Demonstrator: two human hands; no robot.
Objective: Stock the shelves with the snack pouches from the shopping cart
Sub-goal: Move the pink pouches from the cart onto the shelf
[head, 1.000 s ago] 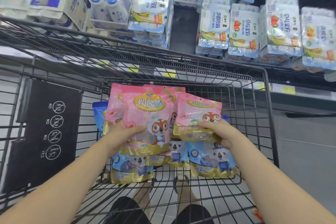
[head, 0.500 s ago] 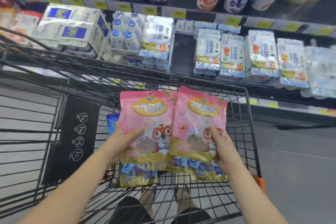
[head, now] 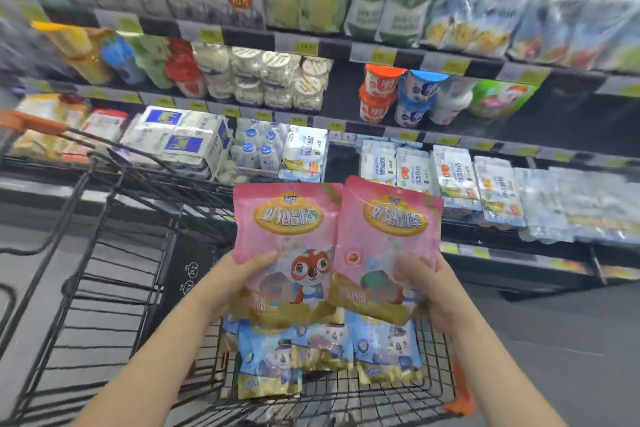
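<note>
Showing a gold oval label and a cartoon squirrel, the left pink pouch point(head: 287, 243) stands upright in the air above the shopping cart point(head: 114, 253). Its right edge overlaps the right pink pouch point(head: 389, 239), which has the same glossy pink face and gold bottom band. The left hand point(head: 232, 281) grips its pouch at the lower left corner, thumb on the front and fingers behind. The right hand point(head: 433, 291) grips the other pouch at its lower right side in the same way.

Below them, blue pouches point(head: 270, 357) lie piled in the wire basket. A black sign panel point(head: 187, 274) hangs on the cart's side. The cart's far rim runs between the pouches and the shelves point(head: 311, 45), which are crowded with cartons, bottles, cups and wrapped multipacks, all blurred.
</note>
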